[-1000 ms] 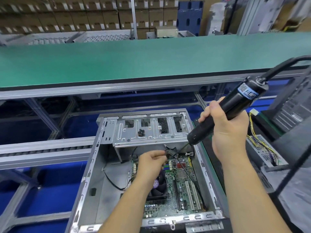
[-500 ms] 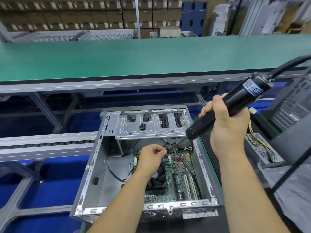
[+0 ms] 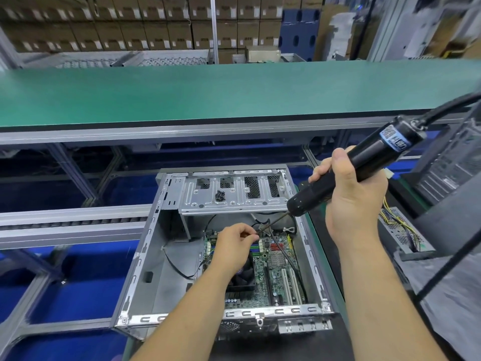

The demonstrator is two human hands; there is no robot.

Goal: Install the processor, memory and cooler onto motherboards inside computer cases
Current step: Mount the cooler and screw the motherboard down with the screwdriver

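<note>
Stacked brown cardboard boxes (image 3: 135, 24) fill the back wall, their white labels too blurred to read, with a dark blue pallet (image 3: 299, 32) standing among them. Below them runs a long green bench top (image 3: 208, 92) on an aluminium frame, and a roller conveyor rail (image 3: 73, 220) crosses at the left above blue flooring.

An open grey computer case (image 3: 156, 256) sits on a green-edged surface, the motherboard (image 3: 276, 267) lying flat inside it toward the right. A black cooler fan (image 3: 243, 278) rests on the board, partly hidden by the left forearm. A small heap of black screws (image 3: 220, 195) lies on the drive tray (image 3: 234, 194).

The right hand (image 3: 348, 194) grips a black electric screwdriver (image 3: 356, 168), tilted down to the left; its blue-and-white label carries a square code, but the writing is unreadable. The left hand (image 3: 234, 246) pinches at the bit's tip above the board, fingers curled together.
</note>
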